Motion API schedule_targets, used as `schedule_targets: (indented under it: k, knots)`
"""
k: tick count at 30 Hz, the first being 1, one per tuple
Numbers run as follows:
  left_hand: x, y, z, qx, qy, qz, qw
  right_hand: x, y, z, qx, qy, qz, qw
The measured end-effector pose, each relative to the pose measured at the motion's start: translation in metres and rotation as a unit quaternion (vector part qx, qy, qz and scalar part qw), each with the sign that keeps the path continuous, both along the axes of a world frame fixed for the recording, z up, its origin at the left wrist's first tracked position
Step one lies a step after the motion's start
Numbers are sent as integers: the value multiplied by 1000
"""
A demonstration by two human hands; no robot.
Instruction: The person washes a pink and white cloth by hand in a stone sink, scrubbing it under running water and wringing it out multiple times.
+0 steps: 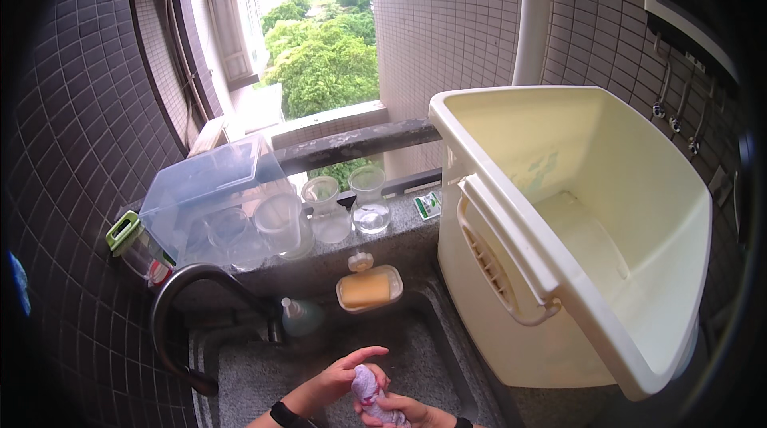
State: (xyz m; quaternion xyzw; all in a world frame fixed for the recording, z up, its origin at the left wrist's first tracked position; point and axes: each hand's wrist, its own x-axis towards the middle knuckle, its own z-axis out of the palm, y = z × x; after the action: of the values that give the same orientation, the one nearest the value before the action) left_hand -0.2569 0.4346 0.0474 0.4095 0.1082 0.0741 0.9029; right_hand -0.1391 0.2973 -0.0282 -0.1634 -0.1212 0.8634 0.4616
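Over the grey stone sink (419, 338), near the bottom of the view, my two hands are close together on a bunched lilac cloth (370, 395) with pink marks. My right hand (407, 409) grips its lower part. My left hand (344, 377) touches the upper end, its index finger stretched out to the right. A bar of yellow soap (365, 290) lies in a white soap dish (394, 281) at the sink's back wall. The dark curved faucet (160, 314) stands on the left, and a pump bottle (302, 317) is beside its base.
A large cream plastic tub (515, 344) with a handle stands right of the sink. Along the back ledge (398, 236) are several glass jars (370, 212), a translucent plastic bin (204, 188), a green-handled brush (124, 233) and a small green-white packet (427, 206). A water heater (689, 8) hangs upper right.
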Motion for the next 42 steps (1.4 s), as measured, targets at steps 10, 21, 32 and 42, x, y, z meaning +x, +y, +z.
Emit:
schedule_targets:
  k: [10,21,32,42]
  knots:
    - [38,-28,59,-110,-249,-79,959,-23,3,27,75,368,129,918]
    - [14,-23,58,-119,-193,-7,974,-9,0,71,53,355,112,927]
    - [7,-25,10,55,97,55,992,-20,1,77,-101,-58,1,993]
    - [24,-34,-45,78,149,117,979,-30,6,-11,-22,-343,-106,933]
